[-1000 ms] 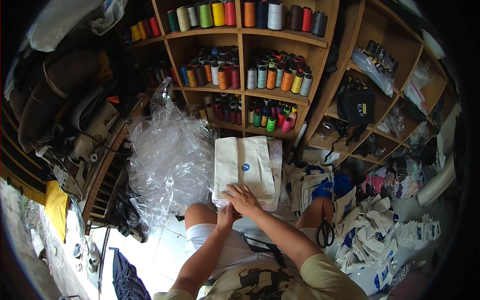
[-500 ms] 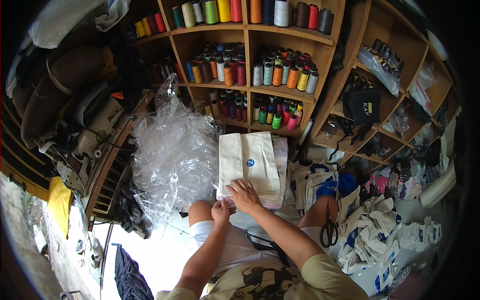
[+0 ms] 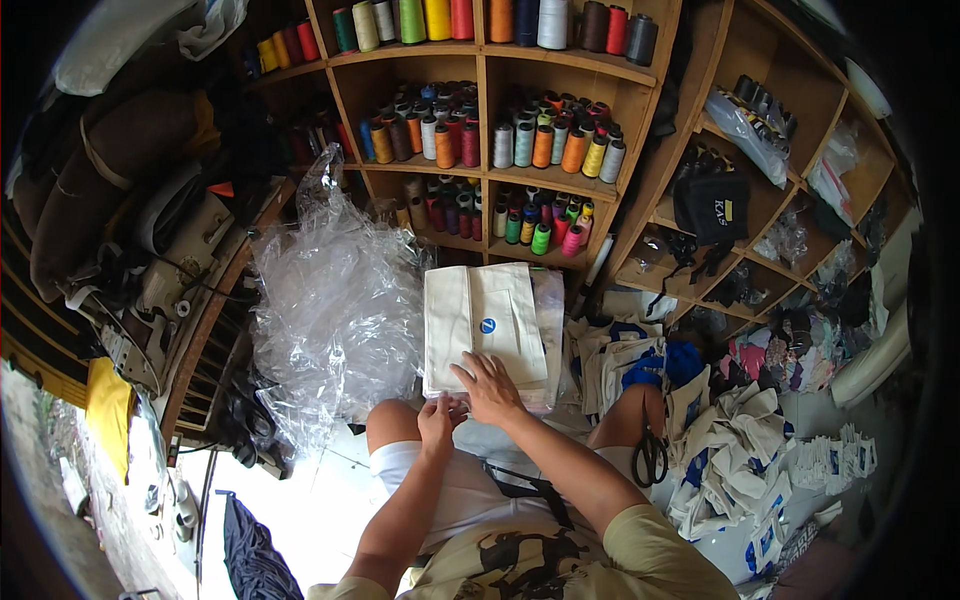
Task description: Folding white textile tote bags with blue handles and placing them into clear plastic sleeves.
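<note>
A cream cloth bag [image 3: 495,310] with a blue round mark and a stitched pocket lies flat in front of my knees, atop a clear plastic bag [image 3: 549,315] whose edge shows at the right. My right hand [image 3: 490,388] rests on the cloth's near edge with its fingers spread. Beside it, at the near left corner, my left hand [image 3: 438,422] is closed in a pinch on what looks like the plastic's edge. Its fingertips are partly hidden.
Crumpled clear plastic [image 3: 335,300] heaps up at the left. Black scissors [image 3: 650,458] hang by my right knee. Cream and blue cloth pieces [image 3: 725,450] pile on the floor at right. Wooden shelves [image 3: 570,180] with thread cones stand ahead; a sewing machine [image 3: 180,260] is at left.
The whole view has shifted slightly, so everything sits a little further left. Both hands stay at the near edge of the cloth bag, with hardly any movement against it.
</note>
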